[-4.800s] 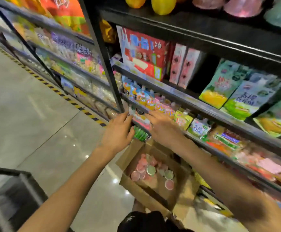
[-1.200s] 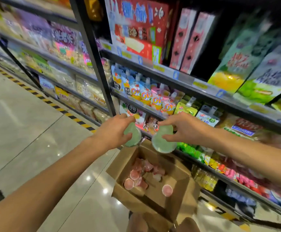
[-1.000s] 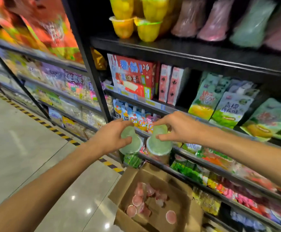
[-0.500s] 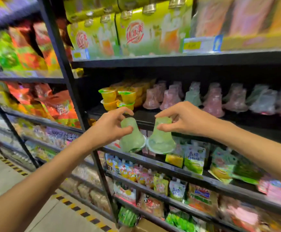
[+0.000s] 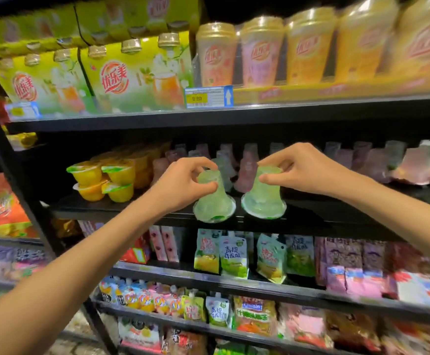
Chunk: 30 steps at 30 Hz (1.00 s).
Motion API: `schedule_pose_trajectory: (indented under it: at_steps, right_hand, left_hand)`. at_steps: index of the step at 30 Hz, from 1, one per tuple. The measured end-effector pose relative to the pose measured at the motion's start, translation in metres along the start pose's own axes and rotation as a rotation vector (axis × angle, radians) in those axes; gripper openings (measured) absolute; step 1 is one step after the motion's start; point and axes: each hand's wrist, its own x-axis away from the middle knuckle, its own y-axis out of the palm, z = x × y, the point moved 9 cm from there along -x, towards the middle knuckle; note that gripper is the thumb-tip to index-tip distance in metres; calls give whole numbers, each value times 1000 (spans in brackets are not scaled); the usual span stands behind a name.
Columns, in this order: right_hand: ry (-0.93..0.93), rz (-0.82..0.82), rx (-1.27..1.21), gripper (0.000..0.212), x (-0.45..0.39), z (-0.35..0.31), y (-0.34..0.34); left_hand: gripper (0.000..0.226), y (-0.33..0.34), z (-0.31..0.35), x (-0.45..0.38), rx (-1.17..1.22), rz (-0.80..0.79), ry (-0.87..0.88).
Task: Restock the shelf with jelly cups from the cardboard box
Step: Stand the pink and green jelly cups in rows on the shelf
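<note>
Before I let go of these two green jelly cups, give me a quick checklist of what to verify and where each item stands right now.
1. Left hand grips left green cup by its narrow top: ok.
2. Right hand pinches right green cup the same way: ok.
3. Both cups wide end down, roughly upright: ok.
4. Cup bases fully resting on the black shelf: cannot tell; they sit right at the front edge.
5. Bare shelf behind them, before the pink cups: ok.
6. Clear of the yellow fruit cups to the left: ok.

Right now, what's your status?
Left hand pinches green jelly cup. Right hand pinches second green cup. Both at shelf edge. Nothing blocking.
</note>
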Motion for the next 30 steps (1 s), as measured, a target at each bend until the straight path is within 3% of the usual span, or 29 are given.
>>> schedule_pose_trajectory:
  at_steps: [8, 14, 18, 22, 30]
  right_hand:
    - [212, 99, 58, 40, 32, 79, -42]
    - [300, 114, 136, 43, 41, 113, -54]
    - [315, 122, 153, 11, 39, 129, -61]
    - [357, 121, 166, 46, 35, 147, -61]
    - [439, 124, 141, 57, 37, 163, -41]
  left_hand:
    - [37, 82, 55, -53, 114, -96, 122]
    - [31, 115, 85, -82, 91, -130, 192]
    - [28, 129, 85, -103, 96, -118, 182]
    - [18, 143, 80, -115, 114, -148, 121]
    - [24, 156, 73, -116, 140, -145, 72]
